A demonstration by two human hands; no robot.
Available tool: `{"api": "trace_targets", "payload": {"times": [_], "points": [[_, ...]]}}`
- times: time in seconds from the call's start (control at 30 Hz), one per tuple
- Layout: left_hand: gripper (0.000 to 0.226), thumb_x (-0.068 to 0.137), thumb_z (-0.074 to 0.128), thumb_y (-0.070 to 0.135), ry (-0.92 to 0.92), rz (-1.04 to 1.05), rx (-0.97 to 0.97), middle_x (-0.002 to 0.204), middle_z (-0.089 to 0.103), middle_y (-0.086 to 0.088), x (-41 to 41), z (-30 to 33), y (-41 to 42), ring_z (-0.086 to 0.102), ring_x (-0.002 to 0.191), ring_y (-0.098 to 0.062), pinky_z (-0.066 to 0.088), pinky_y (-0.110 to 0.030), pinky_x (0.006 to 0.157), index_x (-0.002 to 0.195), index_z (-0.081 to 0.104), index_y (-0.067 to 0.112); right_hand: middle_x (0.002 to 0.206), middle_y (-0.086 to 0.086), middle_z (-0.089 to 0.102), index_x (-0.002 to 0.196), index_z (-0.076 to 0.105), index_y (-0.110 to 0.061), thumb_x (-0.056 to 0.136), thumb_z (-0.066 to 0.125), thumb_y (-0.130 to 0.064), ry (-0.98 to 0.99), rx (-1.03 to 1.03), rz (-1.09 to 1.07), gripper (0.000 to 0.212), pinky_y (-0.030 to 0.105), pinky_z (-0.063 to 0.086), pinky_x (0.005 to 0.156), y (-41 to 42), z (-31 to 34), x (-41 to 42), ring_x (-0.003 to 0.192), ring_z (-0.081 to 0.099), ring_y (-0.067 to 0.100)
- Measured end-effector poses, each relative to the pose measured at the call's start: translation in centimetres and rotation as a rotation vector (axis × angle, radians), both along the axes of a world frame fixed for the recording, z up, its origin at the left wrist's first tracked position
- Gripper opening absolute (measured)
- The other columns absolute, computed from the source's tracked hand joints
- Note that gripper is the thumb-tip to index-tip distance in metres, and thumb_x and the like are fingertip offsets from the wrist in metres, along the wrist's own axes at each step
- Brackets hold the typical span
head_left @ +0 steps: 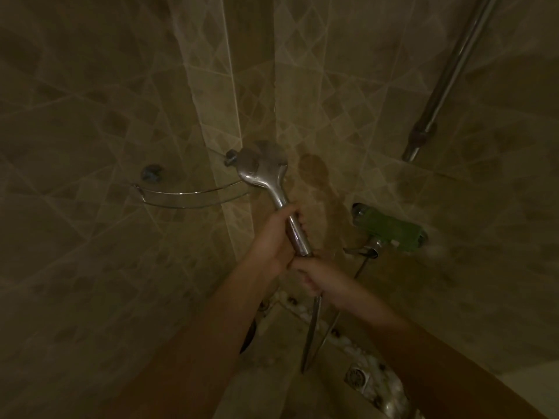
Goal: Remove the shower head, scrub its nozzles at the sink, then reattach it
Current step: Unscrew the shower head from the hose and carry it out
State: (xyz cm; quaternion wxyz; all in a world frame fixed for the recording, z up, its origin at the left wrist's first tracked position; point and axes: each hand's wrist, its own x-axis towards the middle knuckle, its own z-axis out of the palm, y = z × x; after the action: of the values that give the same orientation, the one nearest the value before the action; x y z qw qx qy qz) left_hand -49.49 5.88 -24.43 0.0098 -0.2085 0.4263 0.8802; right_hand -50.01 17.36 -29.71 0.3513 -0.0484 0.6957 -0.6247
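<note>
The fingers of the left hand curl round the chrome handle of the shower head, holding it upright in front of the tiled corner, its round face tilted toward the wall. Just below, the right hand grips the joint where the hose meets the handle; the hose hangs down toward the floor. Behind the head a wire corner shelf curves across the tiles. To the right sits the mixer valve, wrapped in green, below a slanting chrome riser pipe. A floor drain lies among pebbles.
</note>
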Motion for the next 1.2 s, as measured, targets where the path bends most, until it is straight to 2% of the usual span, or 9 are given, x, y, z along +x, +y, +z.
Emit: {"api": "trace_targets", "payload": {"times": [0.07,0.2,0.33,0.53,0.77,0.93,1.0,1.1,1.2], "points": [[0.004,0.085,0.072,0.017,0.029,-0.064,0.052,0.089,0.067,-0.008,0.5,0.0,-0.5,0.066,0.077,-0.017,0.054,-0.032,0.077,0.086,0.073,0.013,0.045,-0.007,0.033,0.065,0.044,-0.021,0.081,0.058,-0.011,-0.073,-0.053,0.029,0.023,0.016,0.017,0.034,0.6,-0.1,-0.1,0.034,0.025,0.007],[0.055,0.086,0.066,0.024,0.136,-0.169,0.201,0.134,0.069,-0.017,1.5,-1.3,-1.3,0.066,0.124,-0.027,0.058,-0.039,0.091,0.138,0.057,0.011,0.046,-0.008,0.025,0.049,0.042,-0.027,0.086,0.052,-0.007,-0.201,-0.126,0.148,0.043,0.018,0.014,0.033,1.9,0.3,-0.4,0.035,0.019,0.005],[0.047,0.098,0.061,0.016,0.257,-0.209,0.046,0.141,0.065,-0.021,1.7,-2.4,-2.0,0.062,0.133,-0.029,0.058,-0.036,0.098,0.142,0.053,0.001,0.045,-0.007,0.023,0.044,0.04,-0.027,0.092,0.049,-0.006,-0.168,-0.08,0.182,0.053,0.021,0.01,0.036,2.3,0.6,-0.3,0.035,0.018,0.006],[0.024,0.088,0.081,0.019,0.295,-0.154,-0.144,0.117,0.078,-0.016,1.4,-3.2,-2.3,0.073,0.116,-0.028,0.06,-0.031,0.087,0.11,0.078,0.011,0.049,-0.001,0.03,0.057,0.041,-0.02,0.075,0.059,-0.014,-0.036,-0.016,0.094,0.026,0.018,0.015,0.037,2.1,0.5,-0.4,0.037,0.023,0.01],[0.039,0.059,0.098,0.046,0.242,0.075,-0.563,0.086,0.075,0.004,0.8,-2.7,-1.2,0.076,0.085,-0.017,0.062,-0.034,0.072,0.086,0.07,0.035,0.047,0.001,0.036,0.057,0.045,-0.02,0.069,0.06,-0.018,0.078,0.001,0.061,0.02,0.02,0.02,0.037,1.8,0.0,0.0,0.037,0.029,0.013],[0.019,0.065,0.083,0.025,0.178,0.085,-0.14,0.086,0.076,-0.002,-0.2,-1.5,0.2,0.075,0.088,-0.018,0.06,-0.034,0.083,0.082,0.076,0.024,0.046,-0.004,0.028,0.048,0.043,-0.026,0.069,0.057,-0.013,-0.11,-0.092,0.173,0.028,0.015,0.017,0.037,0.4,1.1,0.3,0.035,0.021,0.009],[0.01,0.084,0.081,0.023,0.191,0.044,-0.03,0.079,0.075,-0.006,-0.4,-1.0,0.4,0.075,0.077,-0.02,0.061,-0.031,0.07,0.086,0.072,0.023,0.046,-0.004,0.027,0.045,0.041,-0.026,0.068,0.057,-0.013,-0.081,-0.082,0.175,0.03,0.016,0.014,0.038,0.1,1.4,0.1,0.036,0.02,0.009],[0.024,0.091,0.08,0.03,0.142,0.076,-0.062,0.053,0.051,0.004,-0.2,-0.7,0.5,0.051,0.044,-0.01,0.047,-0.025,0.047,0.081,0.059,0.022,0.045,-0.001,0.03,0.044,0.041,-0.026,0.065,0.056,-0.012,-0.008,-0.047,0.147,0.029,0.019,0.014,0.04,0.1,1.3,0.1,0.036,0.023,0.011],[0.038,0.092,0.078,0.04,0.122,0.141,-0.17,0.052,0.043,0.004,-0.1,-0.4,0.8,0.042,0.044,-0.01,0.041,-0.025,0.046,0.072,0.051,0.022,0.043,0.0,0.036,0.048,0.045,-0.022,0.07,0.058,-0.011,0.079,-0.004,0.094,0.029,0.019,0.019,0.037,0.0,0.7,-0.1,0.034,0.03,0.013]]}}
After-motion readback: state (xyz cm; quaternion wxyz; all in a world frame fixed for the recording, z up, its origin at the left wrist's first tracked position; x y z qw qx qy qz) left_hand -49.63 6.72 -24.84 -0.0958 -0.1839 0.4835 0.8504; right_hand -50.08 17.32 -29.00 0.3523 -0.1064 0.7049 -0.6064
